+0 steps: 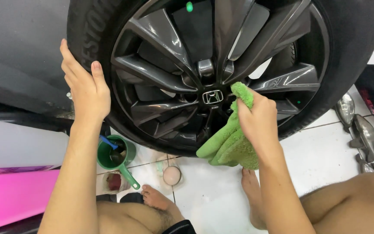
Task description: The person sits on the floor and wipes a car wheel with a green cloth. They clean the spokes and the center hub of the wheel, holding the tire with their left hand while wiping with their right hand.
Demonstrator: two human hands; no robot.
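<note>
Right hand [259, 118] clenched around a green microfibre cloth [230, 143], pressed against the dark grey alloy wheel [204, 65] beside its hub. Left hand [85, 89], fingers released, flat on the black rubber tyre [87, 39].

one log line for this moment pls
left hand: flat on tyre | right hand: grips green cloth at wheel hub | green cup: on floor

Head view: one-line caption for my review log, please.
Right hand presses a green cloth to a dark alloy wheel; left hand rests on the tyre.
</note>
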